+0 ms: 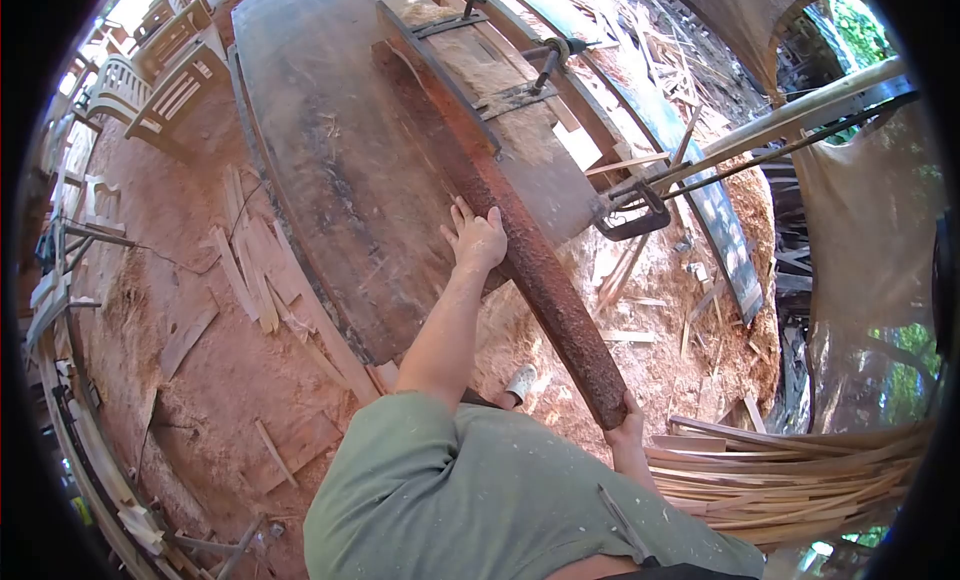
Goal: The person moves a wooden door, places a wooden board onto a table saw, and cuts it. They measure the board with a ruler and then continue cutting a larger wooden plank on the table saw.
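Observation:
A long reddish-brown wooden beam [530, 255] lies slantwise over the edge of a large worn table [330, 130], its near end sticking out past it. My left hand [474, 238] rests against the beam's left side with its fingers spread. Low on the right, my right hand [628, 425] is wrapped round the near end of the beam; part of its fingers is hidden. Beside the beam's far part lies a dark metal bar [437, 75] along a pale wooden board [520, 130]. A C-clamp [640, 218] hangs at the board's near right corner.
Stacked thin wooden strips [780, 475] lie at the lower right. Plastic chairs [165, 85] stand at the upper left. Offcuts [255, 270] and sawdust cover the ground. A long pale pole [800, 115] reaches in from the right, near a hanging brown sheet [860, 230].

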`<state>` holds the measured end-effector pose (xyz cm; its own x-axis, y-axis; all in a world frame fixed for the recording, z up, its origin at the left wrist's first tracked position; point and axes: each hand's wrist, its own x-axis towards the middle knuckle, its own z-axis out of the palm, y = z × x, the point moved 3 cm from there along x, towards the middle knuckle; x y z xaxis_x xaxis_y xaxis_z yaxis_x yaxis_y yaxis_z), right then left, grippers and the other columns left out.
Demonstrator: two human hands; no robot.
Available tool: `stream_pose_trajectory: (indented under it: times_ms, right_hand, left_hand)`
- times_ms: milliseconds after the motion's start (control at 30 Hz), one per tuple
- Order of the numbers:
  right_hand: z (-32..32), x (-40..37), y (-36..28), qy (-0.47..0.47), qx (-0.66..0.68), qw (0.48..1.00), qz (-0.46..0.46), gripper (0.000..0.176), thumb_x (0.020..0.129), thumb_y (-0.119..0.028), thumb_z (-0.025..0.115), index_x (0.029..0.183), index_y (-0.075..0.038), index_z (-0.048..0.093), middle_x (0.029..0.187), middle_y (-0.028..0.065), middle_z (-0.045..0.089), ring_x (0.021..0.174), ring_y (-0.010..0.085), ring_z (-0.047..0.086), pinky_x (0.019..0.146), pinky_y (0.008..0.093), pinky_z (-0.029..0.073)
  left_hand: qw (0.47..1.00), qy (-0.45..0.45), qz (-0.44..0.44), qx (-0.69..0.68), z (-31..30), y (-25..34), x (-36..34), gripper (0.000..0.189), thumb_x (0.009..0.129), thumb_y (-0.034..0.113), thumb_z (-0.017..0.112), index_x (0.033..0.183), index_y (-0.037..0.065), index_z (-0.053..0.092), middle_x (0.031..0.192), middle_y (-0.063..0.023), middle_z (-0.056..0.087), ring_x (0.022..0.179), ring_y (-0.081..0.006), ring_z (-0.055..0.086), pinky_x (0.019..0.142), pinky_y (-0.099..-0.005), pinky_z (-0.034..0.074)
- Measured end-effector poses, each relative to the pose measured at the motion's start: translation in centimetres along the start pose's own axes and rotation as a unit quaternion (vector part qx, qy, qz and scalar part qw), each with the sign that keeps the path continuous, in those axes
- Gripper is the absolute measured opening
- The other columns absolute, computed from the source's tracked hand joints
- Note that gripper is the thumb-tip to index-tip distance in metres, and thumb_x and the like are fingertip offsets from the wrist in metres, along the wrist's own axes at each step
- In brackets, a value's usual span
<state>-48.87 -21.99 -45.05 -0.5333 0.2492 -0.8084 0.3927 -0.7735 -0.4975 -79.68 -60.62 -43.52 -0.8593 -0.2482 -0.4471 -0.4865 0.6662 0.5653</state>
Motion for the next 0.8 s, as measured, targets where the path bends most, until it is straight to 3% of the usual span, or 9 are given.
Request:
stream_pose_trajectory:
  times_ms: [433,567,800]
  right_hand:
    - [-2.0,0.4,0.1,-0.025,-0.006,1.000,0.001,0.037,0.097,-0.024,0.055,0.124,0.001,0.058,0.123,0.0179,0.064,0.111,0.0345,0.063,0.099,0.0513,0.050]
    - [-5.8,-0.7,-0.6,-0.008,-0.016,1.000,0.001,0.039,0.097,-0.025,0.056,0.126,0.001,0.057,0.123,0.0172,0.064,0.111,0.0330,0.063,0.100,0.0496,0.049]
    - [-15.0,-2.2,-2.2,-0.021,-0.015,0.999,0.032,0.041,0.099,-0.029,0.054,0.128,0.000,0.056,0.127,0.0141,0.063,0.114,0.0296,0.062,0.102,0.0484,0.048]
  left_hand:
    - [0.999,-0.014,-0.024,0.028,0.1,0.4,-1.0,0.073,0.106,0.045,0.017,0.137,-0.014,0.046,0.165,-0.0158,0.003,0.153,-0.0300,0.005,0.122,-0.0518,0.005]
    - [0.999,0.024,-0.013,0.030,3.4,0.0,-3.3,0.073,0.105,0.045,0.019,0.137,-0.015,0.046,0.165,-0.0165,0.003,0.152,-0.0317,0.004,0.122,-0.0536,0.005]
    - [0.999,-0.036,-0.004,0.034,7.3,0.9,-9.9,0.075,0.104,0.045,0.021,0.130,-0.018,0.051,0.164,-0.0201,0.003,0.152,-0.0353,0.004,0.120,-0.0582,0.006]
